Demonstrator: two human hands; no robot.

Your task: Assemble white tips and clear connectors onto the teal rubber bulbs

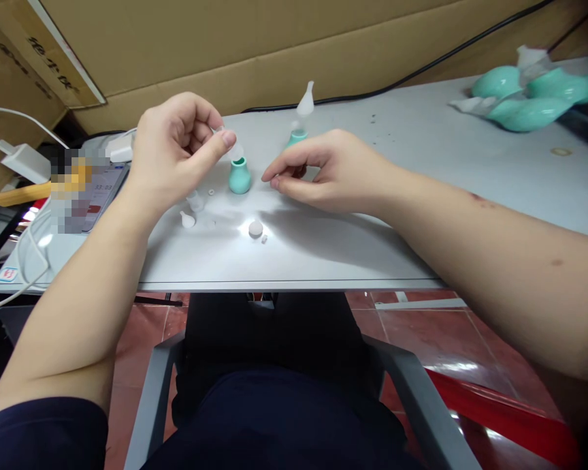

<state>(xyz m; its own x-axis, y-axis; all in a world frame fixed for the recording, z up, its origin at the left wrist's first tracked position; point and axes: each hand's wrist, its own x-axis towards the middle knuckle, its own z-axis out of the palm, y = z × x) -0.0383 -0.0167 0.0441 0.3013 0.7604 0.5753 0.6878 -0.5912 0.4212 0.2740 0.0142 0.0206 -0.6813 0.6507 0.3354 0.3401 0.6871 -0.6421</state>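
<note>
The left hand (183,147) grips a clear nozzle (236,152) at the upright bulb (240,178), likely to keep them aligned; nearby right, the right hand (336,171) has a grip too unclear to judge.

The person wears a plain, dark navy-blue upper garment (274,418) of soft-looking cloth. Its short and rather loose navy-blue left sleeve (44,431) finishes with a smooth, curved hem near the elbow. The matte black trousers (279,333) are so dark that their seams and folds are difficult to distinguish. The bare left hand (176,147) has a short, rounded nail on the thumb. The bare right hand (340,173) has slim fingers. On the bare right forearm (460,228) there is a group of small, irregular marks, and farther from the wrist, one small oval spot. The bare left forearm (120,261) shows one thin crease near the elbow.
</note>
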